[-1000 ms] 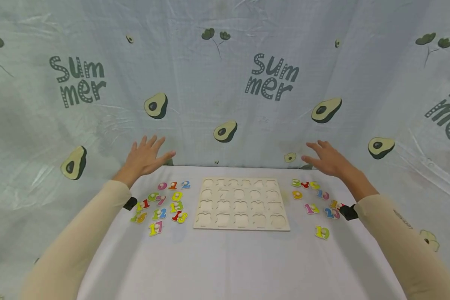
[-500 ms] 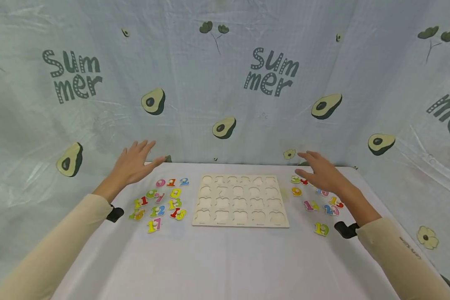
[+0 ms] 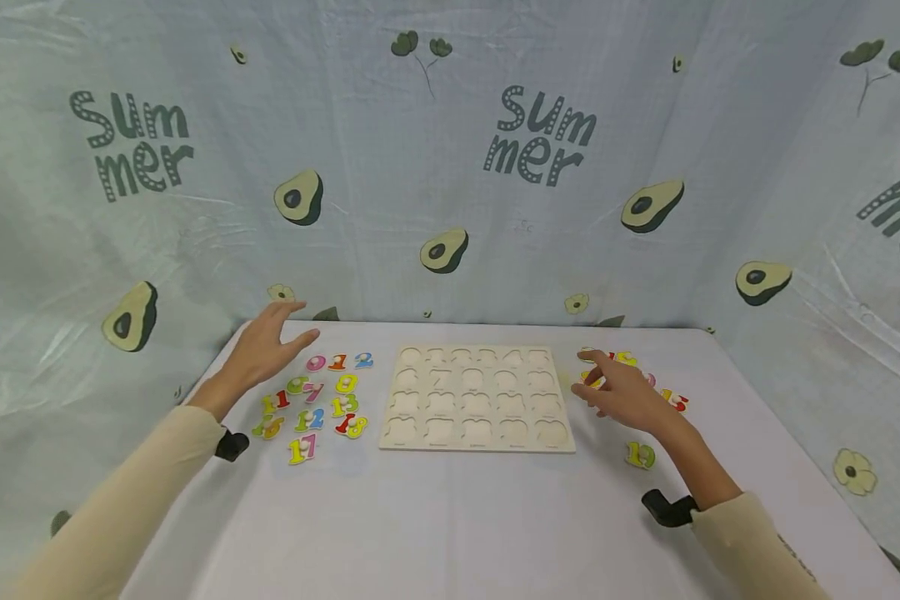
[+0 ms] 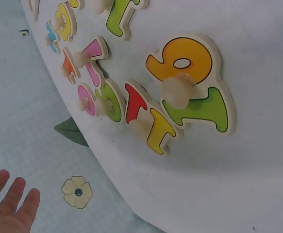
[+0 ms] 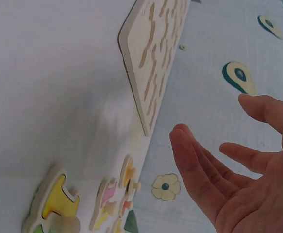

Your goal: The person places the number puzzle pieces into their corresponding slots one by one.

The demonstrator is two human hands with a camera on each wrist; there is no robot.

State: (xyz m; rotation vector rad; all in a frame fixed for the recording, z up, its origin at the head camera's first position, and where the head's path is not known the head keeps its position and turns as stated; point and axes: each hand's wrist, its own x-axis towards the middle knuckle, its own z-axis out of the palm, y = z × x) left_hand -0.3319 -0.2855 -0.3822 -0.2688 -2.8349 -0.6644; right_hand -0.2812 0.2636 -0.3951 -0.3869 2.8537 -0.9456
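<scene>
My left hand (image 3: 261, 348) hovers with loosely extended fingers beside the left group of wooden number pieces and holds nothing. A 16 piece (image 4: 190, 58) and a red-and-yellow 11 piece (image 4: 136, 104), both with round knobs, lie under the left wrist camera. Over the right group, my right hand (image 3: 622, 393) is held with thumb and fingers apart and slightly bent; nothing is in its grasp. It hides several pieces there. A 19 piece (image 3: 640, 455) lies just in front of it, and a red-and-yellow 15 piece (image 3: 673, 400) to its right.
Between the two groups lies a pale wooden puzzle board (image 3: 476, 392) with rows of recesses. More pieces, such as a 17 (image 3: 302, 450) and an 18 (image 3: 352, 426), are at its left. A white cloth covers the table (image 3: 450, 517); a printed curtain (image 3: 360, 167) hangs behind.
Both hands have come down from in front of the curtain. The right hand has also moved left and nearer, over the right pieces; the left has shifted slightly left. The pieces appear unmoved.
</scene>
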